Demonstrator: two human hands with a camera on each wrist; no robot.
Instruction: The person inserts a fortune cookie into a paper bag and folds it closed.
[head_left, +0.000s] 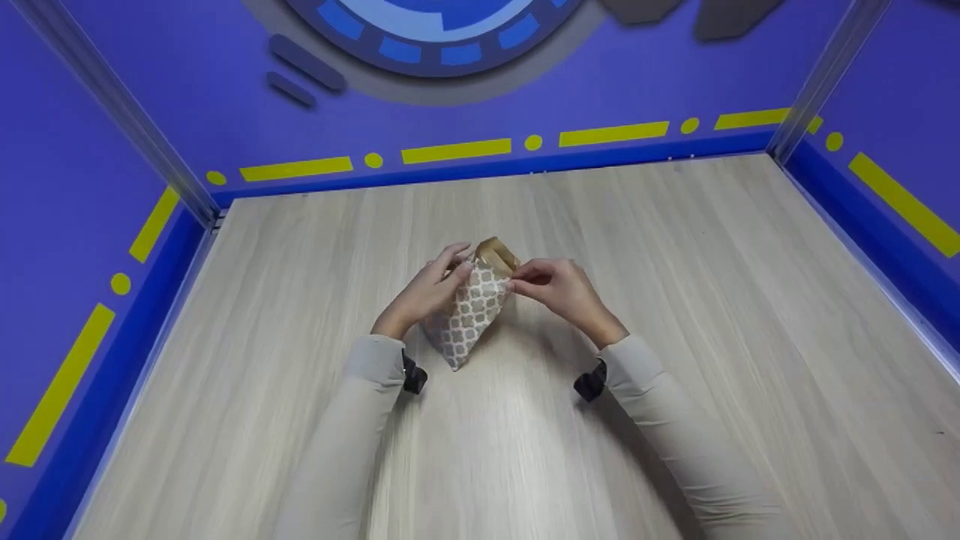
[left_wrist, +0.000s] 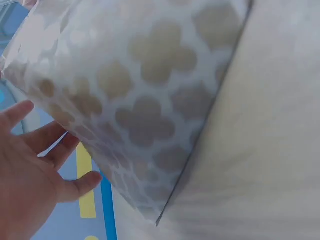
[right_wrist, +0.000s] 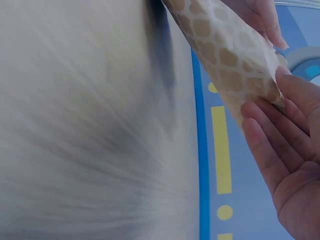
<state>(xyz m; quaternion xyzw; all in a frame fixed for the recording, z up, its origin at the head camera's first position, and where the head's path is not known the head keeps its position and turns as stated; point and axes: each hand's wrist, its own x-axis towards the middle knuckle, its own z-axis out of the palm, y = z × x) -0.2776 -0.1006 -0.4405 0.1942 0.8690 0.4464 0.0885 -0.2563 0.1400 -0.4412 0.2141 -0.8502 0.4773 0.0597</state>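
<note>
A white paper bag [head_left: 475,304] with a tan quatrefoil print tilts between both hands, its brown inside showing at the open mouth, one pointed corner lowest. At its upper left edge, my left hand [head_left: 433,289] touches the paper. In the left wrist view the fingers of the left hand [left_wrist: 35,170] are spread, some tips hidden behind the bag's edge. Beside the mouth, my right hand [head_left: 559,289] pinches the right edge between thumb and fingers. From the right wrist, the right hand [right_wrist: 295,140] has its thumb over the bag [right_wrist: 227,55].
A light wood-grain table [head_left: 675,300] lies under the hands. Blue walls [head_left: 442,124] with yellow marks stand at the back and both sides, joined by metal corner posts [head_left: 817,82]. Dark wrist cameras [head_left: 591,382] sit at the sleeve cuffs.
</note>
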